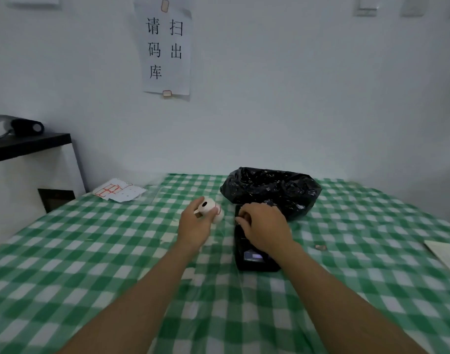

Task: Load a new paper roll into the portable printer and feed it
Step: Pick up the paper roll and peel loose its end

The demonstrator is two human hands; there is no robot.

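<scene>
A black portable printer [254, 260] lies on the green checked tablecloth [91, 264], its small lit screen facing me. My right hand [263, 227] rests on the printer's far end, fingers curled over its top edge; the far half of the printer is hidden under it. My left hand [195, 223] holds a small white paper roll [208, 206] just left of the printer, a little above the cloth. A second pale roll [218, 216] sits right behind my left fingers; whether it touches them I cannot tell.
A crumpled black plastic bag [272, 191] lies just behind the printer. White sheets with red marks [119, 192] lie at the far left of the table. A paper edge [443, 254] shows at the right. A small scrap [320, 247] lies right of the printer.
</scene>
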